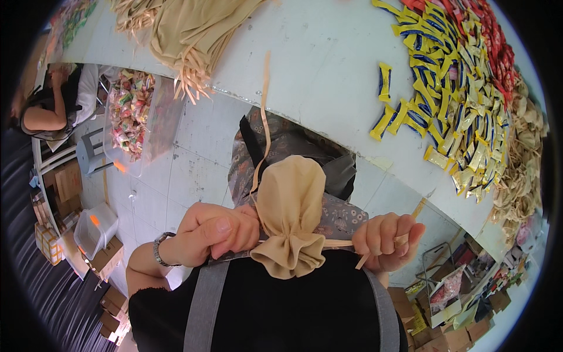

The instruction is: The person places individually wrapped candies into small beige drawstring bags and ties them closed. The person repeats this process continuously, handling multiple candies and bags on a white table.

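Note:
A beige cloth drawstring pouch (290,193) hangs in front of my chest, its neck gathered tight and its ruffled mouth pointing towards me. The body of the pouch looks rounded; its contents are hidden. My left hand (224,231) is closed around the ribbon on the pouch's left side, and a long loose tail of peach ribbon (265,114) rises from there to the table edge. On the other side, my right hand (387,242) grips the ribbon (338,242), which runs taut from the neck. A short ribbon end sticks out below that fist.
On the white table (308,66) lie flat beige pouches (193,26), a heap of yellow-and-blue wrapped snack packets (440,88), red packets (497,48) and filled pouches (519,145). A clear tub of wrapped sweets (132,114) stands left, near a grey stool (90,154) and another person (48,110).

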### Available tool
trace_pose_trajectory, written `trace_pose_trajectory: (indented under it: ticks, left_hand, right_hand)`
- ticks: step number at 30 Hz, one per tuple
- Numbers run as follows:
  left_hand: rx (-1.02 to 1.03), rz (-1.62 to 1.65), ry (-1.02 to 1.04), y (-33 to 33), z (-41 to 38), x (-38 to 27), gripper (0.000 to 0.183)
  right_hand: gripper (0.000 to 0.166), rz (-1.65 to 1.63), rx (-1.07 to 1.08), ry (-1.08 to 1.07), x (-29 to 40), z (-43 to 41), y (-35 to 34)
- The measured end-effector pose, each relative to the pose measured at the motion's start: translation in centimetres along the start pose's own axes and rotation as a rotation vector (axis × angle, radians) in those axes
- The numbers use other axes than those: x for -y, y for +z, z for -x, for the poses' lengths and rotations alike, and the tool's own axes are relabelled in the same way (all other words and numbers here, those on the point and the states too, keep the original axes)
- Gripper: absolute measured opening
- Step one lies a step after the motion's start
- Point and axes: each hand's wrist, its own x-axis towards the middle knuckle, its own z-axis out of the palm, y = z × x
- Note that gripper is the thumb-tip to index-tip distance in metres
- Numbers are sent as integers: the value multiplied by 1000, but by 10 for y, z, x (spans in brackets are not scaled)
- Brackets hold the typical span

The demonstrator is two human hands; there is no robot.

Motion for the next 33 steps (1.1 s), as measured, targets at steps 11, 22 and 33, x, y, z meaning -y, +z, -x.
trace_pose_trajectory:
  ticks: [11,22,33]
  left_hand:
    - [-5,336,113,12,-40,13,58]
    - [262,-26,-85,6,-13,-22,41]
    - [450,-191,-8,0,-19,-29,39]
  right_hand:
    - [91,1641,499,-495,12,-55,35]
    - [12,1540,599,-551,-15,-45,27]
    - [16,1500,647,-525,-26,-48,43]
